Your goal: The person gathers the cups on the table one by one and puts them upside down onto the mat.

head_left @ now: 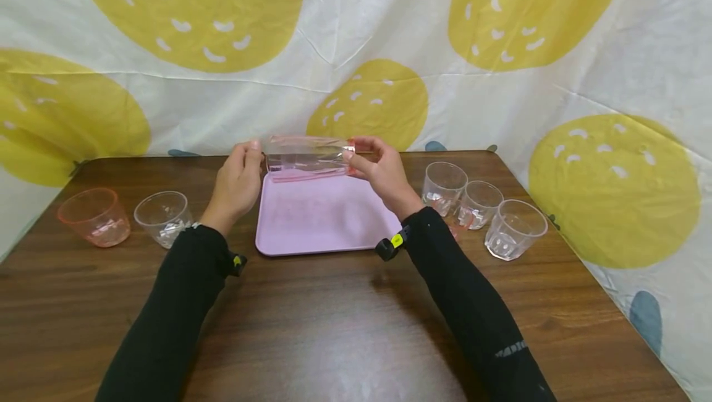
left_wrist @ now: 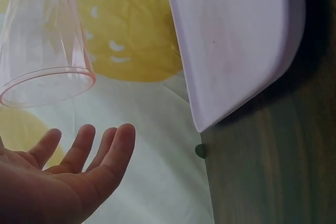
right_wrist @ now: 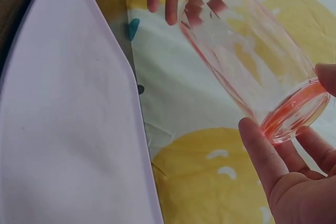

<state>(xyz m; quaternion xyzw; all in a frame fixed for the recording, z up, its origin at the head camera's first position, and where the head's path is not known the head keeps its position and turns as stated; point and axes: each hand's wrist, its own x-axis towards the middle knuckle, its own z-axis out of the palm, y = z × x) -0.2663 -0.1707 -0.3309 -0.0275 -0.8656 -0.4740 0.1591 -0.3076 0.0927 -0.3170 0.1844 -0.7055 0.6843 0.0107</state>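
Note:
A tall, clear pink drinking glass (head_left: 306,156) lies sideways in the air over the far edge of a lilac tray (head_left: 334,222). My right hand (head_left: 386,173) grips it by its thick base, fingers and thumb spread around the bottom in the right wrist view. At the other end, the rim faces my left hand (head_left: 239,176). In the left wrist view that hand (left_wrist: 79,182) has its fingers relaxed and slightly bent, with a gap between fingertips and the glass rim (left_wrist: 50,85).
On the left of the wooden table (head_left: 311,328) stand an orange-pink tumbler (head_left: 100,222) and a clear tumbler (head_left: 161,216). Several glasses are grouped at the right, including a clear faceted one (head_left: 514,229). A patterned cloth (head_left: 356,31) hangs behind the table.

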